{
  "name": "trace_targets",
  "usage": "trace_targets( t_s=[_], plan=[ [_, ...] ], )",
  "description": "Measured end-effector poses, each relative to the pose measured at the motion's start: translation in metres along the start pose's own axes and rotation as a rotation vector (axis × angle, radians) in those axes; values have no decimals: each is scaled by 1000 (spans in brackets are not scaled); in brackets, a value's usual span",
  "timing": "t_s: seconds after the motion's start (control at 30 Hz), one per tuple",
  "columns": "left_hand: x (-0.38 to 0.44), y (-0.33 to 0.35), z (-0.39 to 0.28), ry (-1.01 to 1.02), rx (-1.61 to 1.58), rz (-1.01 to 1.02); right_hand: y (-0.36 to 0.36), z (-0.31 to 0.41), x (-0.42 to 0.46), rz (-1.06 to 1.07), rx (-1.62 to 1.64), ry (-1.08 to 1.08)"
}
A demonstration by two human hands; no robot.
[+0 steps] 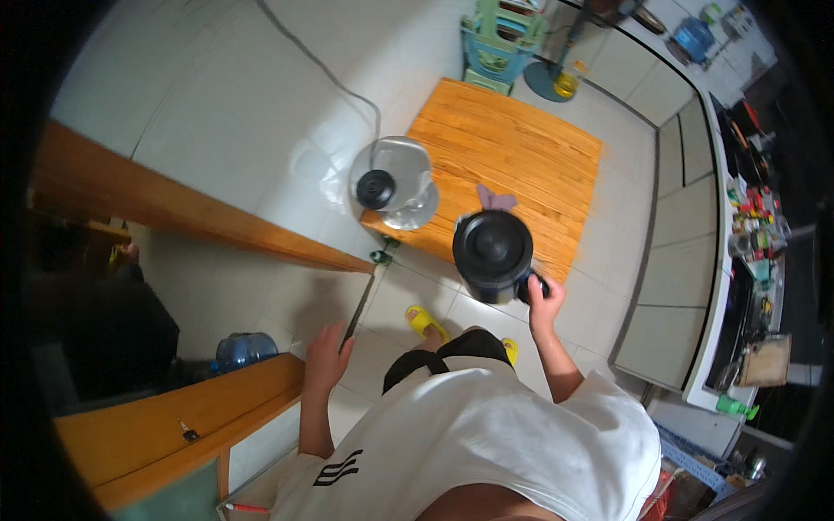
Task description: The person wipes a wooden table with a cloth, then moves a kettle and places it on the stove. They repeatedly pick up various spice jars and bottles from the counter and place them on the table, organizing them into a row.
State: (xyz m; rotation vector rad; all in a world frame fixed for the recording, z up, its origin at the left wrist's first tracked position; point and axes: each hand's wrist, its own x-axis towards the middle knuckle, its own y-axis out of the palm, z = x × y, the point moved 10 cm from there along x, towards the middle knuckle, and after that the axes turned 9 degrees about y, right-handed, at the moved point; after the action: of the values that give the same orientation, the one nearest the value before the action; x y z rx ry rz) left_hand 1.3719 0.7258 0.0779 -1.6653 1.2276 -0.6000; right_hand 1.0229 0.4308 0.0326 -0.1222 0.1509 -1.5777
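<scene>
My right hand point(546, 301) grips the handle of an electric kettle point(493, 247) with a black lid. I hold it over the near edge of a low wooden table point(515, 137). At the table's left corner a round black power base point(376, 189) sits on a shiny, see-through sheet or tray point(410, 159), whose exact kind I cannot tell. A grey cord point(326, 71) runs from the base up the wall. A mauve cloth point(495, 197) lies just beyond the kettle, partly hidden by it. My left hand point(327, 355), slightly blurred, hangs with nothing in it near the doorway.
Stacked plastic stools point(498, 49) and a fan's round foot point(547, 81) stand behind the table. Along the right runs a kitchen counter point(710, 195) with bottles and a cutting board point(765, 360). At left are a wooden door frame point(215, 202) and a large water bottle point(244, 352).
</scene>
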Motion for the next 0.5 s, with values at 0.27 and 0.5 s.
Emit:
trace_targets(
  t_s=[0.27, 0.5],
  plan=[
    [52, 60, -317, 677, -224, 172, -206, -21, -80, 26, -180, 44],
    [-14, 194, -535, 1173, 32, 516, -366, -38, -148, -244, -152, 121]
  ],
)
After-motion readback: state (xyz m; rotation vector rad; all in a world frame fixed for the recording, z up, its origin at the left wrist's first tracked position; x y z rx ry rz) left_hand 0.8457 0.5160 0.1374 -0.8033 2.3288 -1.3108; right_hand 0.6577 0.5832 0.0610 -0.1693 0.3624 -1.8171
